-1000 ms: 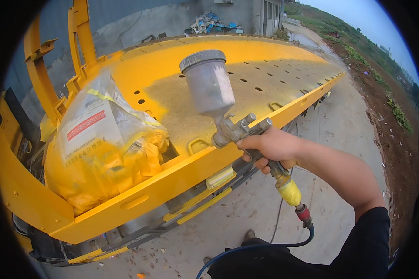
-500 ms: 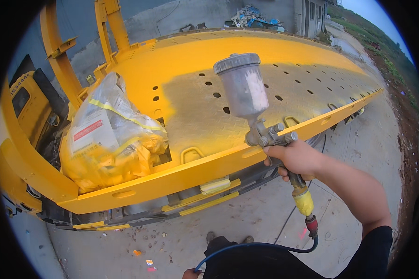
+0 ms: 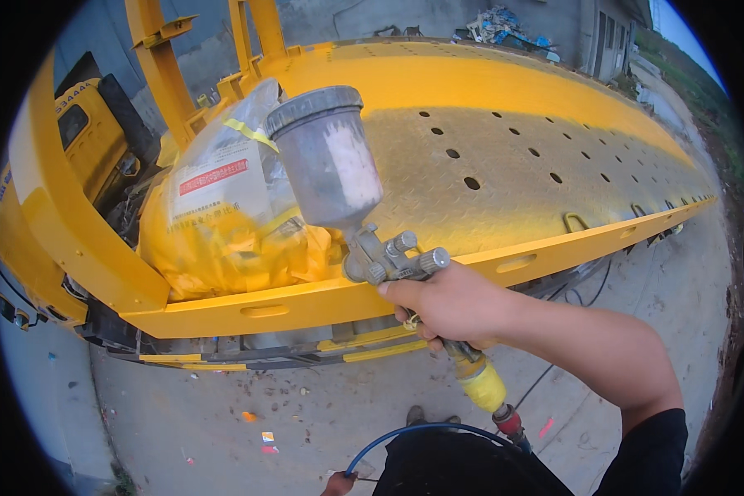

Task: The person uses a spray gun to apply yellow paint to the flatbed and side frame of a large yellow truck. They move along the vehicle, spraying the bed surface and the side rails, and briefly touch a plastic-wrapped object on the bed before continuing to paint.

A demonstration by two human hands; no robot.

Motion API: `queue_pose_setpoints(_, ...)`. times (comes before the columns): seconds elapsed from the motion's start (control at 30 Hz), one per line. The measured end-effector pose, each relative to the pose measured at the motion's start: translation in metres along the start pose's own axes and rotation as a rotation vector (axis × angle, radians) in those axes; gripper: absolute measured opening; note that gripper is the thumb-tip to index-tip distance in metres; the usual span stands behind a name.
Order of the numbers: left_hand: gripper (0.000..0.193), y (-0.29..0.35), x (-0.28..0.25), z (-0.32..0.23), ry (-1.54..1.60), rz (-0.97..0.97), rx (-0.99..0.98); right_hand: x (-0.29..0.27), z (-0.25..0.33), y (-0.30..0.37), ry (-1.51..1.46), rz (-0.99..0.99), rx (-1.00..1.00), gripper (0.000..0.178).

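My right hand (image 3: 450, 307) is wrapped round the handle of a spray gun (image 3: 388, 258), whose grey paint cup (image 3: 326, 161) stands on top, slightly tilted. Yellow wrapping (image 3: 482, 387) covers the fitting below the handle, and a red coupling (image 3: 508, 420) joins it to a blue air hose (image 3: 405, 430). At the lower edge my left hand (image 3: 339, 484) is closed round that hose, partly cut off. The gun is over the side rail (image 3: 537, 258) of a truck bed (image 3: 488, 182), part bright yellow, part dull grey with a yellow haze. Beside the cup sits a paint-stained plastic bag (image 3: 223, 223).
Yellow uprights (image 3: 159, 66) rise at the left, beside a yellow truck cab (image 3: 91, 136). Metal loops (image 3: 577, 221) line the rail. A dark cable (image 3: 537, 384) trails over the concrete floor (image 3: 248, 380), where paper scraps lie. A rubbish heap (image 3: 504, 29) lies by the far wall.
My right hand and the spray gun have moved left, so the cup now overlaps the plastic bag. The view has shifted, and the blue hose has swung left with the gun.
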State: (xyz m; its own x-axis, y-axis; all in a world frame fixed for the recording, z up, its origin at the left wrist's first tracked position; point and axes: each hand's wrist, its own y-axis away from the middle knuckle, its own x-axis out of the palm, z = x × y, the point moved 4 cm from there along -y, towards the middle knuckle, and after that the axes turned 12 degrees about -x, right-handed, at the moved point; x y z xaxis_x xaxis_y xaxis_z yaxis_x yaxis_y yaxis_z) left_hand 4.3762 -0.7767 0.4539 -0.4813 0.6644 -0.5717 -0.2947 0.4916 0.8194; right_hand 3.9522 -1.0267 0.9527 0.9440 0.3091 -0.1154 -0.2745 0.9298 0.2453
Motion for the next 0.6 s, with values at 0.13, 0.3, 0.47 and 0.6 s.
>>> queue_pose_setpoints(0.13,0.043,-0.026,-0.001,0.008,0.044,0.056,0.014,0.023,0.006,-0.016,-0.002,0.032,0.011,0.033)
queue_pose_setpoints(0.3,0.042,-0.045,-0.018,-0.012,-0.031,0.107,0.062,0.008,0.003,-0.003,0.016,-0.055,0.113,0.034)
queue_pose_setpoints(0.47,0.041,-0.052,-0.017,-0.056,-0.211,0.203,0.237,-0.033,-0.01,0.043,0.001,-0.438,0.214,0.03)
queue_pose_setpoints(0.6,0.042,-0.054,-0.01,-0.068,-0.319,0.337,0.348,-0.095,-0.028,0.108,0.073,-0.705,0.182,0.026)
